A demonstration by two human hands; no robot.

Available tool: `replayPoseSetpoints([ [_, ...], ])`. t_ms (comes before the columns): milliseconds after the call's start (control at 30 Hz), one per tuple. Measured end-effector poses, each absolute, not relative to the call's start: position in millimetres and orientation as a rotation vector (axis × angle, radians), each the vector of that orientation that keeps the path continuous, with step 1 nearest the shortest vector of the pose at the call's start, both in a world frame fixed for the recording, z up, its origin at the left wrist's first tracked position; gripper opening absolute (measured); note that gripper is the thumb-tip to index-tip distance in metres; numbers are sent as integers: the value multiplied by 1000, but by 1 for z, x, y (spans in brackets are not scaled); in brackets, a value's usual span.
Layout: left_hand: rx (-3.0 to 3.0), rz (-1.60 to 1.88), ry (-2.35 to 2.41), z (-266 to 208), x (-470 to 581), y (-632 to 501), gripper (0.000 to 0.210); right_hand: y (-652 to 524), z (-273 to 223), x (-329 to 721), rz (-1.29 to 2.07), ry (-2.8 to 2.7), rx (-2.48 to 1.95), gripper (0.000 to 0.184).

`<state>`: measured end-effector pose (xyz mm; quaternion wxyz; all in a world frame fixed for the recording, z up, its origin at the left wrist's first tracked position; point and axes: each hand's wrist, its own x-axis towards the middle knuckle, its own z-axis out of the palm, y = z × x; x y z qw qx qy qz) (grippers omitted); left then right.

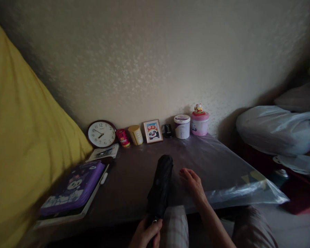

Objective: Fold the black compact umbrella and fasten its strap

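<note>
Your left hand [146, 234] is closed around the handle end of a folded black umbrella [160, 187], which lies lengthwise on the dark table [129, 186], its rounded top pointing toward the wall. The fabric looks loosely bundled, matte and creased. Your right hand [193, 184] rests flat just beside it, fingers spread open and holding nothing, on a clear plastic sheet [229, 165] that covers the table's right half and hangs crumpled over the front right corner. To the left, a purple case [73, 189] sits on a book near the front edge. A clock [101, 134], tins, a framed panda picture [153, 131] and two tubs line the wall, leaving the middle of the table open around the umbrella
</note>
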<state>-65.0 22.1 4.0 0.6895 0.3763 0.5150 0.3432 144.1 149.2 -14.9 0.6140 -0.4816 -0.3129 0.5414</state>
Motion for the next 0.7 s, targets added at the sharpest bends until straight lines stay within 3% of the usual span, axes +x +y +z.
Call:
replayPoseSetpoints([
  [300, 960, 755, 1391, -14, -67, 39, 41, 132, -22, 113, 1253, -1021, -1139, 53],
  [700, 1050, 694, 1616, -23, -63, 37, 46, 122, -23, 85, 1126, -1322, -1224, 40],
])
